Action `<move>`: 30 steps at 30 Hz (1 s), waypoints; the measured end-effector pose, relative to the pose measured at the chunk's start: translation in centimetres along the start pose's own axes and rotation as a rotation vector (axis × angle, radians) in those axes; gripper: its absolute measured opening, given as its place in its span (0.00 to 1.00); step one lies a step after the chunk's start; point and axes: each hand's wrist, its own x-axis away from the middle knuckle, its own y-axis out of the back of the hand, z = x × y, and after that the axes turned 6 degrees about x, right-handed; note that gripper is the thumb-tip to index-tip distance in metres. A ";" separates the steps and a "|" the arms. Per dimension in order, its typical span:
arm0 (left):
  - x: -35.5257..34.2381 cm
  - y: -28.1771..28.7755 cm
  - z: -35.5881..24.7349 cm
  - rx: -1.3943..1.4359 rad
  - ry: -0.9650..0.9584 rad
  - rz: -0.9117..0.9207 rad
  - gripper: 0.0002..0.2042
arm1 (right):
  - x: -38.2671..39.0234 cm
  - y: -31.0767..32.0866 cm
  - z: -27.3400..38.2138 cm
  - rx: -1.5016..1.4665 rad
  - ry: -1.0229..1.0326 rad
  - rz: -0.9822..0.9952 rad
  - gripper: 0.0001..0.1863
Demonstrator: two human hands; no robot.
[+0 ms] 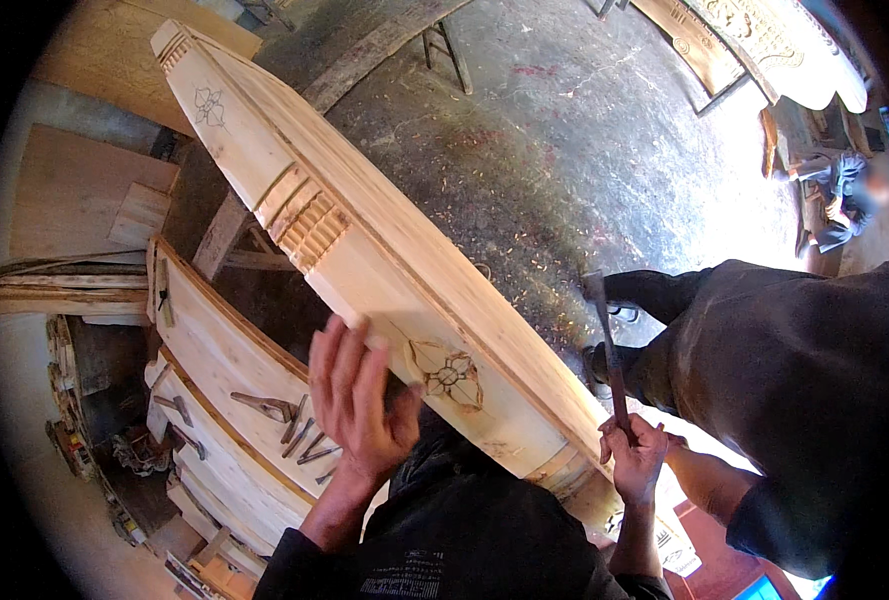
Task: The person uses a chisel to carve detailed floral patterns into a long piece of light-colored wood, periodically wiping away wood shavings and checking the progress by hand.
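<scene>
A long pale wooden piece (pixel 474 340) runs diagonally before me, with carved ridged bands and pencilled flower motifs, the nearest partly carved. My left hand (pixel 359 395), fingers apart and slightly curled, is at its near edge beside that flower (pixel 449 375). At the piece's right end, my right hand (pixel 632 455) grips a long flat metal chisel (pixel 609 335), blade upward. A co-worker's forearm (pixel 709 478) comes in just behind my right hand; their hand is mostly hidden.
The co-worker in dark clothes (pixel 754 360) stands close on the right. Another person (pixel 834 200) sits farther back. Curved panels (pixel 214 330) with several hand tools lie at left. Boards (pixel 89 190) lean behind them. A trestle (pixel 444 55) and carved panels (pixel 694 45) are beyond the shavings-strewn floor.
</scene>
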 end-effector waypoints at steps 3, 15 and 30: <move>2.1 -0.8 -2.3 0.342 -0.315 0.194 0.23 | 0.9 1.3 1.8 0.036 -0.034 0.054 0.09; -2.6 -5.4 -9.3 0.486 -0.714 0.586 0.25 | 1.5 6.5 6.4 0.465 0.442 0.259 0.22; -3.4 -6.1 -9.1 0.600 -0.555 0.685 0.19 | 1.8 4.5 7.8 0.395 0.542 0.080 0.14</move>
